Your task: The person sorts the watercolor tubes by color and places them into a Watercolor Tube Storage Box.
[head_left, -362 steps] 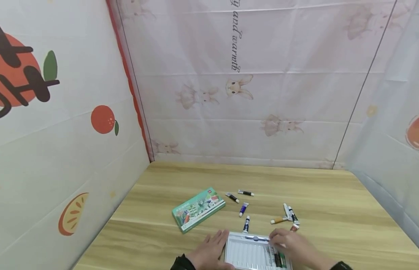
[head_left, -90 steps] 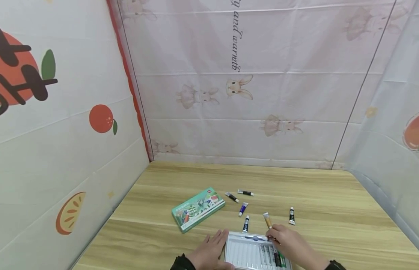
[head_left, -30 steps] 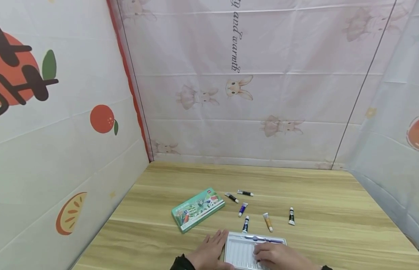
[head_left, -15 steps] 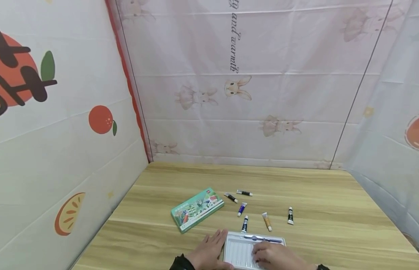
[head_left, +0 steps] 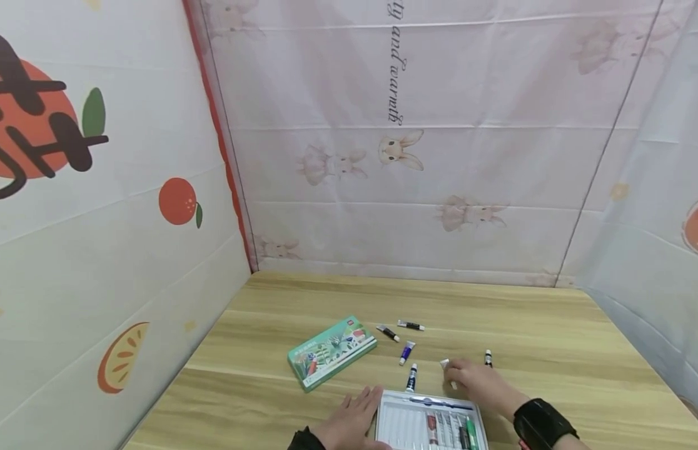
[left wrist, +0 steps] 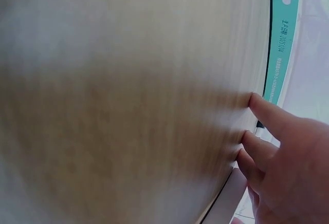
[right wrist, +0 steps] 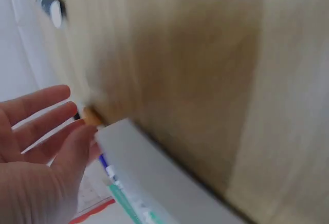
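In the head view, my left hand [head_left: 351, 422] rests with straight fingers against the left side of a white tray [head_left: 399, 425]. Several paint tubes lie in the tray's right slots, including a red-brown tube [head_left: 431, 430] and a green tube [head_left: 471, 434]. A thin paintbrush [head_left: 441, 404] lies along its far edge. Beyond the tray, my right hand [head_left: 481, 384] is over an ochre paint tube [head_left: 445, 363], mostly covered by the fingers. The right wrist view has the orange-coloured tube [right wrist: 92, 116] by the fingertips, with fingers fairly straight and thumb apart from them.
A green paint box [head_left: 332, 353] lies left of several loose tubes, among them a blue tube [head_left: 412, 377], a purple tube [head_left: 406, 353] and a black tube [head_left: 411, 325]. Another black-labelled tube [head_left: 488, 358] lies behind the right hand. Printed cloth walls enclose the table.
My right hand has gone from the tray to the ochre tube, uncovering the red-brown tube in a slot. Earlier, that tube and a white one lay on the table. My left hand stays put.
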A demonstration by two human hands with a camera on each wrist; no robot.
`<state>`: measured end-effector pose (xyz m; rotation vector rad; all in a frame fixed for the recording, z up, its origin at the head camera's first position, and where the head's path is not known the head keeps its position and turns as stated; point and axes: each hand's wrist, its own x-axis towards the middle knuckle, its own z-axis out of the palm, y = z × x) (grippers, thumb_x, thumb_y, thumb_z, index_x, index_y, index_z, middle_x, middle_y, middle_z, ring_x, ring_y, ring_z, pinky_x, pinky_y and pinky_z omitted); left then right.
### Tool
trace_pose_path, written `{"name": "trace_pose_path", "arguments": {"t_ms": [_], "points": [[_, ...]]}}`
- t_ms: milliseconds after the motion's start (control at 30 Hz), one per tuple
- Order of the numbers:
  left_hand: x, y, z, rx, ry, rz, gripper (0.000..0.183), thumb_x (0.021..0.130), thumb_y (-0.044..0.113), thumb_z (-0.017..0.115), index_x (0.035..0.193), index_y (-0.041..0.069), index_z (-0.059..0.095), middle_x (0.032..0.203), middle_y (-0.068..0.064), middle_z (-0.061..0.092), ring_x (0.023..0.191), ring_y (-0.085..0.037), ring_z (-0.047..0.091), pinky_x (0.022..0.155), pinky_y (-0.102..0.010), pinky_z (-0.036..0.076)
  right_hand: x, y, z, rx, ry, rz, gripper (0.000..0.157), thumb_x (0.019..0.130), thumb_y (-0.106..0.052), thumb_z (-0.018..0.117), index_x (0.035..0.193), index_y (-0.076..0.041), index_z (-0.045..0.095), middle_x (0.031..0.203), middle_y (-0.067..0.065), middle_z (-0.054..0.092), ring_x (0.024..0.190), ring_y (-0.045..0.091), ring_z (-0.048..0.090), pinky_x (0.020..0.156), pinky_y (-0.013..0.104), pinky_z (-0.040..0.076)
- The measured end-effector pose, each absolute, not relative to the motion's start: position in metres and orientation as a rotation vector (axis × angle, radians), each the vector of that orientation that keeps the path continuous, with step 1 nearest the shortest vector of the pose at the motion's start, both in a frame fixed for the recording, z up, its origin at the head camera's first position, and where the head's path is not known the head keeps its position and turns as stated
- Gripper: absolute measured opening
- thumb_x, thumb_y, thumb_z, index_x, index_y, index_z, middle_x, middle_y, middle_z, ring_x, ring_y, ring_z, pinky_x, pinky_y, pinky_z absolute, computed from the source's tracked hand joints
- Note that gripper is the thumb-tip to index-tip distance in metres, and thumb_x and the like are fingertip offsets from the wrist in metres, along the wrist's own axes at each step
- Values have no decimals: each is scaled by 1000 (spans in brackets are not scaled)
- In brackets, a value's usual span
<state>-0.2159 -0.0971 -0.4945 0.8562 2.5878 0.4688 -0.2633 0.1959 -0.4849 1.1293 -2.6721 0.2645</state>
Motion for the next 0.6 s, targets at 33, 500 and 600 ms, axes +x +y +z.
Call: {"name": "trace_pose_path", "arguments": {"t_ms": [33, 500, 600], "points": [[-215, -97, -494, 863, 2587, 472, 90, 67, 64, 40, 133, 11, 9, 135, -3, 14, 121, -19, 11, 93, -46, 17, -264, 197, -487, 1120, -2676, 247, 14, 69, -10, 64, 80, -18, 61, 85, -4, 53, 74, 11, 52, 57, 22, 46], [-215, -97, -495, 880, 2587, 492, 91, 67, 64, 40, 133, 10, 8, 135, -4, 14, 121, -19, 10, 94, -45, 15, -260, 194, -497, 996, -2708, 195, 16, 66, -12, 67, 78, -18, 58, 73, -9, 48, 62, 4, 47, 48, 18, 42], [-215, -97, -495, 863, 2576, 510, 91, 67, 64, 41, 133, 11, 8, 135, -4, 14, 121, -19, 10, 94, -45, 15, -259, 193, -495, 988, -2713, 200, 14, 66, -12, 67, 77, -18, 59, 72, -9, 49, 61, 4, 48, 48, 17, 42]]}}
